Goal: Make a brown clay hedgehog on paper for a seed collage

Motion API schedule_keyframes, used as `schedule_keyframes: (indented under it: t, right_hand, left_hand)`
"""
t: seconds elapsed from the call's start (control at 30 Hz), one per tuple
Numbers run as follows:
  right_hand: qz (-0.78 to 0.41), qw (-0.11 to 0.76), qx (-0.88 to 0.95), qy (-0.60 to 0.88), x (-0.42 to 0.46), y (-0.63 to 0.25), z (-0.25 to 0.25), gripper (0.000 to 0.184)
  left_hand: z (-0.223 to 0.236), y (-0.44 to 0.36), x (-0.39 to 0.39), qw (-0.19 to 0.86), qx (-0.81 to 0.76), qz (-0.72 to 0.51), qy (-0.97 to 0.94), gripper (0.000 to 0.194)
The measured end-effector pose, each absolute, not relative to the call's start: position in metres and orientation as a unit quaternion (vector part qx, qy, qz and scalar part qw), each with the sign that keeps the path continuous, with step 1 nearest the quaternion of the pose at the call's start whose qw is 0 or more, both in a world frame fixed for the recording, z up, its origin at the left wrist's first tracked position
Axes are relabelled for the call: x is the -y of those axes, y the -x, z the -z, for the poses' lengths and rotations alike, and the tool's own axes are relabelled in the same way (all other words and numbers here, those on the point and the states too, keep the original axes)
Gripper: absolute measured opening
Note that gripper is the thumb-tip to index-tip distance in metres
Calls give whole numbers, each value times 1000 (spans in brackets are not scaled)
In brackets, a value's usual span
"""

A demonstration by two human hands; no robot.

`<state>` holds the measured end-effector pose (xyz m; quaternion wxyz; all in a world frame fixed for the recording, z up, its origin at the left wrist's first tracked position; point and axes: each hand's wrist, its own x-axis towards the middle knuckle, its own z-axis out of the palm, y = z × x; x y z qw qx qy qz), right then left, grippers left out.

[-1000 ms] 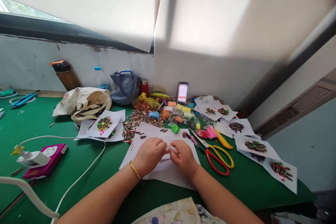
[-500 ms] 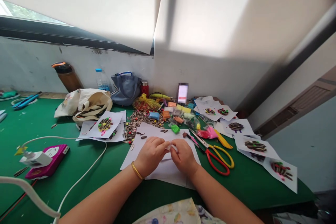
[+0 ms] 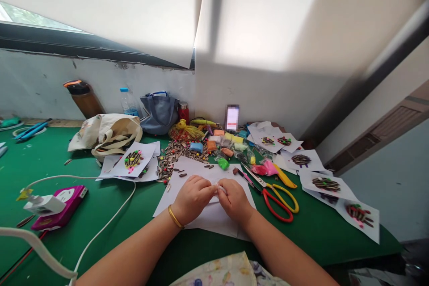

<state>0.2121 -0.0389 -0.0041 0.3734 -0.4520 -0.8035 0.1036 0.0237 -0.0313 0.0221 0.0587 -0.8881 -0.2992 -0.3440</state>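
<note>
My left hand (image 3: 192,199), with a gold bangle (image 3: 174,217) on its wrist, and my right hand (image 3: 235,199) meet above a sheet of white paper (image 3: 204,214). Between their fingertips I pinch a small white piece (image 3: 220,188), probably soft clay, partly hidden by my fingers. Just beyond the sheet lies a heap of striped sunflower seeds (image 3: 177,156), with a few loose seeds (image 3: 209,166) on the paper. Right of my right hand rest red-handled scissors (image 3: 277,204) and yellow-handled scissors (image 3: 284,201).
Paper sheets with seed pictures (image 3: 326,185) lie at the right and left. Clay packets (image 3: 228,140) crowd the back of the green table (image 3: 201,250). A pink case (image 3: 60,209) and white cable (image 3: 100,208) sit at the left.
My hands stay together on the small white piece, with only slight finger movement. The whole view has shifted slightly as my head moved.
</note>
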Motion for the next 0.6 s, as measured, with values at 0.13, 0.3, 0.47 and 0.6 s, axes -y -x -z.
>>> schedule_keyframes:
  t: [0.13, 0.3, 0.47, 0.6]
  right_hand:
    - [-106, 391, 798, 447, 39, -212, 4, 20]
    - [-111, 405, 790, 446, 38, -213, 5, 21]
    - [-131, 401, 788, 448, 38, -213, 5, 19]
    - [-143, 395, 789, 448, 40, -212, 2, 19]
  left_hand:
    - [-21, -24, 30, 25, 301, 361, 883, 11]
    - [-16, -24, 29, -32, 308, 381, 871, 10]
    - [-15, -22, 28, -38, 290, 388, 874, 21]
    - [-18, -24, 31, -22, 288, 377, 880, 20]
